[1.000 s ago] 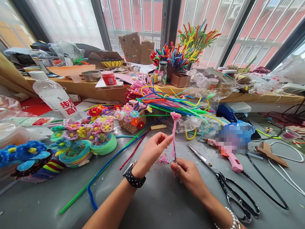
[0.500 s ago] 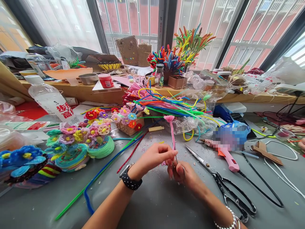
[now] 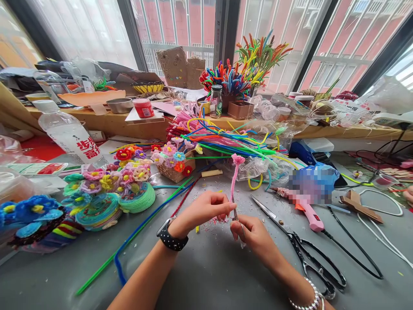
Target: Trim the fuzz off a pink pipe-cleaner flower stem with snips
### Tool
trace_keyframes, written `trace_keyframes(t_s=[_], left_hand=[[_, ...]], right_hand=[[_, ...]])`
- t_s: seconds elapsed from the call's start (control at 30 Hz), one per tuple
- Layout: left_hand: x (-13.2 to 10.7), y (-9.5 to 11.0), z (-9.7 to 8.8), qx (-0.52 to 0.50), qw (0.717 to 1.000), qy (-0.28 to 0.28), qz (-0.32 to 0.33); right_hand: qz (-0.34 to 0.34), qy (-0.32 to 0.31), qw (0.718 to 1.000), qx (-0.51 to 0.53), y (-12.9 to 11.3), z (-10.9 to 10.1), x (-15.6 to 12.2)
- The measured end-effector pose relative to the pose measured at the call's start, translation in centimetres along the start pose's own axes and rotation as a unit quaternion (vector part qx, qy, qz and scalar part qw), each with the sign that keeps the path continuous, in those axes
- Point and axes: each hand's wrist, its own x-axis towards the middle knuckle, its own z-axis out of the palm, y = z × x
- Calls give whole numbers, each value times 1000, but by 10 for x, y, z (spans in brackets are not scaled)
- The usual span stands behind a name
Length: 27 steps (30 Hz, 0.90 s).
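Note:
My left hand (image 3: 206, 211) pinches the lower stem of a pink pipe cleaner (image 3: 234, 183), which rises almost upright and leans slightly right. At its top is a fluffy pink curled head (image 3: 238, 159). My right hand (image 3: 253, 234) is closed around small metal scissors (image 3: 235, 212), with the blades pointing up against the stem beside my left fingertips. Fingers partly hide the scissors' handles and the stem's lower end. Pink fuzz (image 3: 219, 221) is scattered on the grey table under the hands. Large black-handled scissors (image 3: 292, 237) lie right of my right hand.
A pink glue gun (image 3: 311, 215) lies at right with its cord. Pipe-cleaner flower pots (image 3: 137, 200) and a small flower basket (image 3: 172, 172) stand at left. Behind are a pipe-cleaner pile (image 3: 222, 137) and a bottle (image 3: 69, 135). Another person's hand (image 3: 409, 194) shows at the right edge.
The pink head has shifted a little right and the stem now leans that way. My left hand has moved slightly left, uncovering more pink fuzz and a yellow scrap on the table.

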Motion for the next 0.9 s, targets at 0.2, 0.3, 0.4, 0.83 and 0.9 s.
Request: trace_keyframes(t_s=[0.2, 0.3, 0.4, 0.83, 0.9], left_hand=[[3, 2, 5, -34, 999, 23, -6], [3, 3, 7, -43, 999, 27, -4], [4, 1, 7, -35, 999, 32, -3], [6, 0, 13, 9, 1000, -3, -12], [6, -1, 13, 15, 1000, -2, -12]], right_hand=[[8, 14, 1000, 23, 4, 4, 1], [-2, 12, 1000, 28, 4, 5, 2], [-18, 0, 999, 43, 5, 6, 3], [-19, 20, 997, 73, 3, 9, 1], [-11, 25, 998, 63, 4, 8, 1]])
